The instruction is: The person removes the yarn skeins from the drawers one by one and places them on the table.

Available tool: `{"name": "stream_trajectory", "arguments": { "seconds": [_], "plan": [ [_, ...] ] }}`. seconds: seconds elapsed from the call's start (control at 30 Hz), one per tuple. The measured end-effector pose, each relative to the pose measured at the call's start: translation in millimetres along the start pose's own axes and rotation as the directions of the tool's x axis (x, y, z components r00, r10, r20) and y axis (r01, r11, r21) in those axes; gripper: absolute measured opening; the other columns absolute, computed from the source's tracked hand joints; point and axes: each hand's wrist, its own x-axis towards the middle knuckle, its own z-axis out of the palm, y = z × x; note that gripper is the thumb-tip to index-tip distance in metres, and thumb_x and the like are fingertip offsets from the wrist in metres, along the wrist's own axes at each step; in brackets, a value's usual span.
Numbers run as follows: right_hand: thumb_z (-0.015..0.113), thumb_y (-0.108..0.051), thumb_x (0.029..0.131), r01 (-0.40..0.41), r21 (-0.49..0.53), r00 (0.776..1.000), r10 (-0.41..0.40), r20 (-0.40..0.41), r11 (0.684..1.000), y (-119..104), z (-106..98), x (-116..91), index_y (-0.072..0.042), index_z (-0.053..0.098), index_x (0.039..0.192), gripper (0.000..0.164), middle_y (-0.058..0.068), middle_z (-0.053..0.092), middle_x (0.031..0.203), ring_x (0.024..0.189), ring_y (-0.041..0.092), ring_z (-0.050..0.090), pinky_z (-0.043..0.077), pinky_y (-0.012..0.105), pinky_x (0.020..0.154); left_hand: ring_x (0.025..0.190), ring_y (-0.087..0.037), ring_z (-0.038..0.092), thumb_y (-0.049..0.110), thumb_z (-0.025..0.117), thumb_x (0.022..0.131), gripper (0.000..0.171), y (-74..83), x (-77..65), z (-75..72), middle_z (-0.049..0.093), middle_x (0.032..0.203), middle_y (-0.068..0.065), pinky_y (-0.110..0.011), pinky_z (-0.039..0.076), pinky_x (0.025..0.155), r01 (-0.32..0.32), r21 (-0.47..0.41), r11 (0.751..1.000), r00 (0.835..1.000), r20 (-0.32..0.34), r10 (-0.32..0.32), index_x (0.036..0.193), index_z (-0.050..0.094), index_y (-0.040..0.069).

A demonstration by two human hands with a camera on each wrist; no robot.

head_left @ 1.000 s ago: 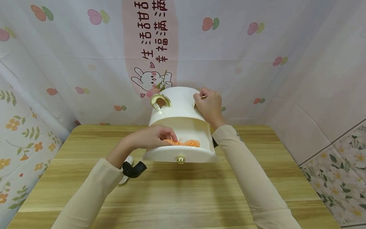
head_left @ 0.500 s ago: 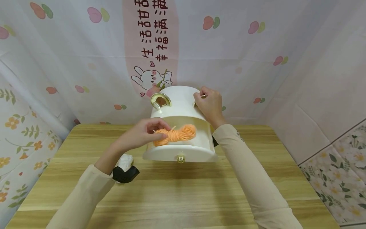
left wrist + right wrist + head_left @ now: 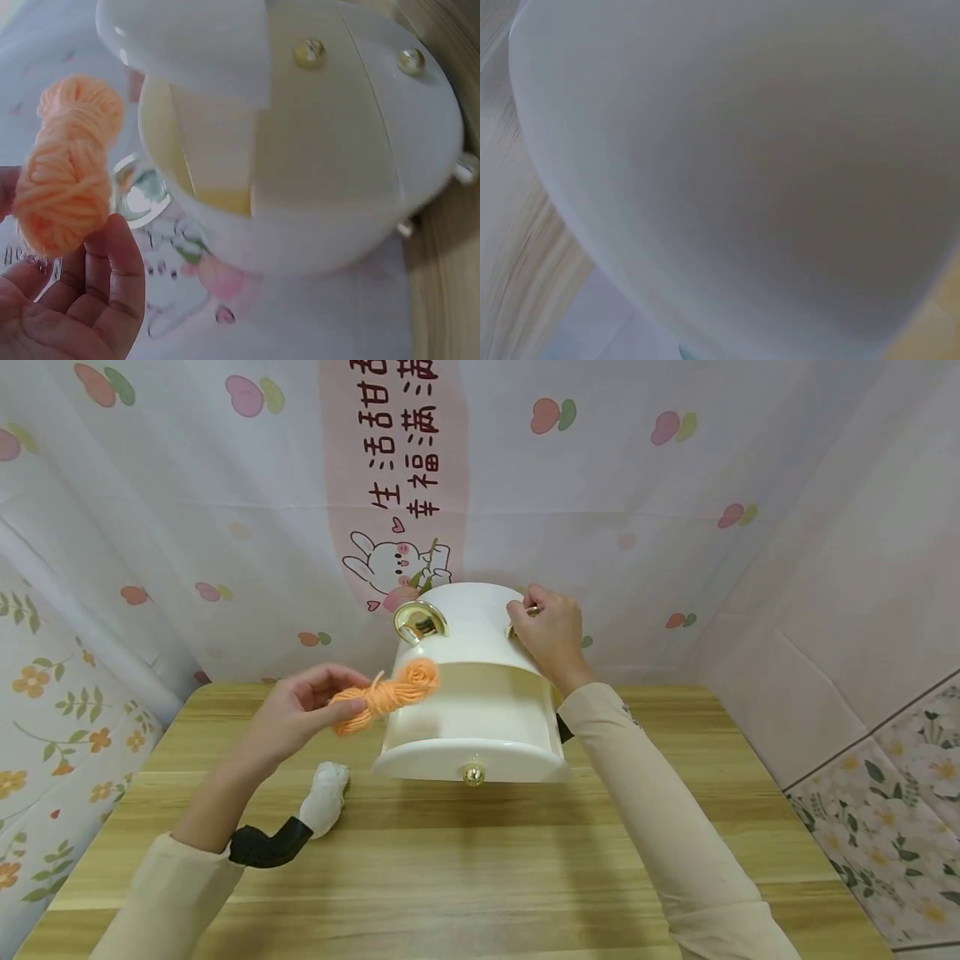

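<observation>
My left hand (image 3: 300, 714) pinches a small skein of orange yarn (image 3: 397, 687) between thumb and fingers. In the left wrist view the orange yarn (image 3: 69, 169) fills the left side, with the hand (image 3: 82, 307) below it. Right of it in the head view stands a glossy white box (image 3: 472, 622) whose top drawer (image 3: 480, 714) is pulled out, with a gold knob (image 3: 473, 774) on its front. My right hand (image 3: 551, 631) grips the gold ring handle on the box's right side. The right wrist view is mostly filled by the box's white wall (image 3: 705, 165).
A gold ring (image 3: 420, 621) sits on the box's left side. On the wooden table (image 3: 480, 877) lies a white bundled thing (image 3: 324, 797), near the black mount (image 3: 270, 843) on my left wrist. A printed curtain (image 3: 600, 527) hangs behind.
My left hand has lifted the orange yarn out of the pulled-out drawer and moved it left, beside the box. The right hand stays on its handle.
</observation>
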Motion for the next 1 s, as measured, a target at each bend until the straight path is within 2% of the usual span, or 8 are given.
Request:
{"name": "stream_trajectory", "arguments": {
  "seconds": [0.13,0.27,0.47,0.63,0.7,0.83,0.9,1.0],
  "plan": [
    [0.054,-0.008,0.076,0.011,0.001,1.0,-0.011,0.004,1.0,-1,0,0,-0.009,0.042,0.053,0.026,-0.004,0.033,0.047,0.047,0.015,0.031,0.025,0.024,0.049,0.081,-0.005,0.058,0.011,0.062,0.089,0.019,-14.2,-19.9,-17.9,0.06,0.097,0.009,-0.017,0.049,0.067,0.028,0.017,0.999,0.996,-0.09,-0.026,0.108,0.061,0.011],
    [0.054,-0.008,0.076,0.025,-0.007,1.0,-0.024,0.002,1.0,0,1,0,-0.008,0.042,0.053,0.026,-0.003,0.034,0.047,0.047,0.014,0.031,0.025,0.024,0.049,0.09,0.0,0.056,0.014,0.061,0.09,0.023,-32.1,-39.2,-32.9,0.058,0.103,0.014,-0.014,0.046,0.071,0.073,0.083,0.994,0.984,-0.168,-0.058,0.113,0.058,0.01],
    [0.054,-0.007,0.078,0.021,-0.004,1.0,-0.021,0.007,1.0,1,1,0,-0.008,0.042,0.053,0.027,-0.002,0.034,0.046,0.045,0.012,0.03,0.023,0.023,0.045,0.091,0.009,0.051,0.023,0.061,0.09,0.028,-58.8,-61.8,-44.8,0.054,0.101,0.019,-0.006,0.041,0.073,0.163,0.272,0.948,0.955,-0.286,-0.082,0.113,0.056,0.008],
    [0.054,-0.006,0.078,0.021,0.0,1.0,-0.021,-0.003,1.0,2,0,1,-0.008,0.042,0.053,0.028,0.0,0.037,0.046,0.045,0.012,0.032,0.024,0.021,0.044,0.081,0.017,0.044,0.012,0.067,0.085,0.026,-79.9,-70.2,-40.7,0.061,0.097,-0.005,-0.003,0.04,0.067,0.14,0.475,0.869,0.935,-0.352,0.041,0.106,0.058,-0.001],
    [0.054,-0.006,0.078,0.019,0.0,1.0,-0.019,-0.006,1.0,3,0,1,-0.008,0.042,0.053,0.028,-0.001,0.036,0.046,0.045,0.012,0.032,0.023,0.021,0.044,0.079,0.012,0.044,0.004,0.069,0.081,0.024,-88.8,-70.8,-36.2,0.06,0.093,-0.016,-0.006,0.04,0.063,0.117,0.541,0.832,0.931,-0.353,0.098,0.101,0.058,-0.002],
    [0.053,-0.005,0.078,0.011,-0.003,1.0,-0.011,-0.002,1.0,2,-2,1,-0.009,0.041,0.053,0.028,-0.001,0.035,0.046,0.045,0.012,0.031,0.022,0.022,0.044,0.072,-0.009,0.047,-0.008,0.07,0.072,0.026,-109.9,-70.2,-27.3,0.057,0.084,-0.014,-0.019,0.039,0.056,0.092,0.653,0.752,0.936,-0.315,0.159,0.093,0.055,-0.003],
    [0.054,-0.006,0.078,0.003,0.002,1.0,-0.003,0.007,1.0,1,-1,1,-0.009,0.041,0.053,0.029,-0.001,0.035,0.046,0.045,0.012,0.031,0.022,0.021,0.044,0.07,-0.017,0.047,-0.011,0.07,0.068,0.03,-120.9,-71.5,-23.3,0.055,0.081,-0.013,-0.026,0.039,0.055,0.079,0.708,0.701,0.939,-0.289,0.186,0.09,0.052,-0.002],
    [0.054,-0.006,0.079,-0.004,0.009,1.0,0.004,0.015,1.0,0,-1,1,-0.009,0.041,0.053,0.029,-0.001,0.036,0.046,0.045,0.012,0.032,0.022,0.021,0.043,0.071,-0.022,0.049,-0.014,0.073,0.062,0.036,-134.3,-74.6,-18.4,0.053,0.079,-0.011,-0.033,0.041,0.057,0.011,0.796,0.605,0.941,-0.213,0.264,0.088,0.051,-0.001]
  ]
}}
